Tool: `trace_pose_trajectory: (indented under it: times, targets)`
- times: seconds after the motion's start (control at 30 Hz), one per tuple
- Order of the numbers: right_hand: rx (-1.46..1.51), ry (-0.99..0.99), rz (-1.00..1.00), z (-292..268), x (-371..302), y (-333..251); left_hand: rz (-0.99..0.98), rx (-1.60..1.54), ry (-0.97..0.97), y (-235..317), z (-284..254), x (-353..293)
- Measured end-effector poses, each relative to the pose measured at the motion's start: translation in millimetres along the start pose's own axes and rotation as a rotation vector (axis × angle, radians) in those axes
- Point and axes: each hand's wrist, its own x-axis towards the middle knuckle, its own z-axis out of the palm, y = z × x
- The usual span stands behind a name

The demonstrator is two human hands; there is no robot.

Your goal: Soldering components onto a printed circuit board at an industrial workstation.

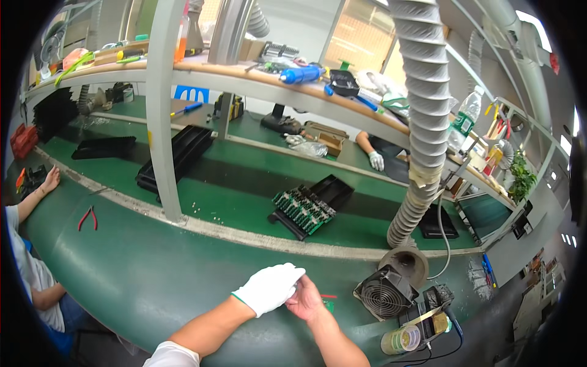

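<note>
My left hand (268, 289), in a white glove with a green cuff edge, is over the green bench mat (202, 269), its fingers pressed together. My bare right hand (307, 301) meets its fingertips, with its own fingers curled in. Whatever the two hands may pinch between them is hidden by the glove. Right beside my right hand lies a small green circuit board (329, 304) with a short red wire or strip. Beyond the hands, a row of green circuit boards (304, 211) stands upright in a black tray (333, 191).
At right stand a black fan (385, 293), a grey duct (422, 98), a soldering station (437, 306) and a clear tub (400, 339). Red-handled pliers (88, 218) lie at left near a seated co-worker (36, 275). Opposite is another person's gloved hand (376, 161). A metal rail (257, 242) crosses the bench.
</note>
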Motion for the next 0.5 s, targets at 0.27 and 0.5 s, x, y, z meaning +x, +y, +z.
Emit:
trace_pose_trajectory:
  times: [0.27,0.5]
  targets:
    - [-0.513,-0.161,-0.440,143,-42,-96,-0.149,0.012,0.524,9,-113,11]
    - [-1.187,-0.194,-1.374,332,-69,-197,0.151,0.603,0.999,-16,-251,150]
